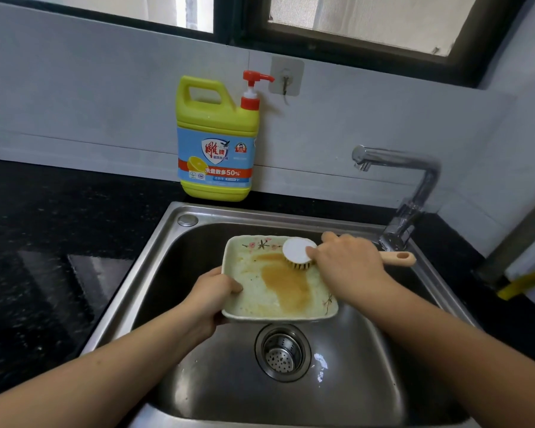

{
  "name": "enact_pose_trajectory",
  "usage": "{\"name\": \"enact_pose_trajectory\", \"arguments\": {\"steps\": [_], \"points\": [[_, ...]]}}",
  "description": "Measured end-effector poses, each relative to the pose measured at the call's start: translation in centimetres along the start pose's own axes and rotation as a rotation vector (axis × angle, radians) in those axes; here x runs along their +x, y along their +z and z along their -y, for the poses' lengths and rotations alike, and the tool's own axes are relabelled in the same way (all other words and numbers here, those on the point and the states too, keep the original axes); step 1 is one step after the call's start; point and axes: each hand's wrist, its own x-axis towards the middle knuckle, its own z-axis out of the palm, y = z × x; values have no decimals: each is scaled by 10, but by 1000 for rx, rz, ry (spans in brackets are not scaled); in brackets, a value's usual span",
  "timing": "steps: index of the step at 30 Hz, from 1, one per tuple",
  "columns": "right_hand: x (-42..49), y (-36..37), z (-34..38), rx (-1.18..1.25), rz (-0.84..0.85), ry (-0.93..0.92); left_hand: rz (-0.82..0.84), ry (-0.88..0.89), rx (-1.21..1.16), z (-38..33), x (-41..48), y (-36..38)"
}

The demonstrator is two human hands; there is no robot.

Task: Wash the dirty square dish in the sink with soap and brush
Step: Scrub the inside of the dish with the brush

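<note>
A pale square dish [260, 291] with a flower pattern and a brown smear across its middle is held tilted over the steel sink [167, 242]. My left hand [212, 291] grips its left rim, thumb inside. My right hand [349, 262] holds a dish brush [297, 253] by its peach handle; the round white head presses bristles down on the dish's far right part, at the top of the smear. A yellow soap bottle [217, 140] with a red pump stands on the counter behind the sink, against the wall.
The chrome faucet [414, 193] rises at the sink's right rear, its spout pointing left with no water running. A drain strainer [283, 352] sits below the dish. Black counter [59, 242] runs left; a wall hook [286, 78] hangs beside the pump.
</note>
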Motion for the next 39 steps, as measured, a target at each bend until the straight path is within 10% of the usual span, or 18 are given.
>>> {"name": "enact_pose_trajectory", "arguments": {"steps": [16,24,39], "points": [[4,1,27,310,-86,-253,-9,126,-21,-1,-7,1],[9,13,17,250,-308,-57,18,298,1,-6,-10,-1],[-15,37,7,302,-516,-557,-113,434,-11,-8,-13,0]]}}
